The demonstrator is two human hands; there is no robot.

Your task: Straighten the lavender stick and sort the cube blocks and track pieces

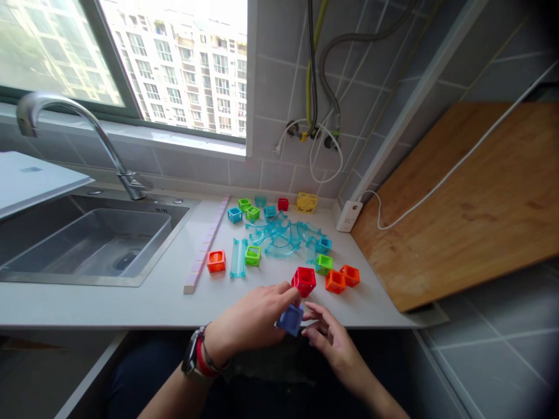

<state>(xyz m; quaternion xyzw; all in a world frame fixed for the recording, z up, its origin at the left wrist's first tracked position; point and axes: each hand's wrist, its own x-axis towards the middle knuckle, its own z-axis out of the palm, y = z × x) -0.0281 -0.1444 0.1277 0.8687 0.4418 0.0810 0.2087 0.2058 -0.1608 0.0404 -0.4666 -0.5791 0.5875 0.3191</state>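
My left hand [266, 314] is closed around a purple-blue cube block [290, 320] at the front edge of the counter. Right beyond its fingertips is a red cube block [304, 280]; I cannot tell whether the fingers touch it. Close to the purple-blue block's right side, my right hand [327, 337] has its fingers apart and slightly curled, holding nothing. To the right sit two orange cube blocks [335, 281] and a green cube block [324, 264]. Clear blue track pieces [282, 235] lie in a heap farther back.
A straight clear blue track [238, 258], an orange block [216, 261] and a lilac strip [207, 244] lie on the left. A yellow block [306, 202] is by the wall. Left stands a sink [144, 279] with a faucet [105, 139]; right, a power strip [349, 215] and wooden board [471, 198].
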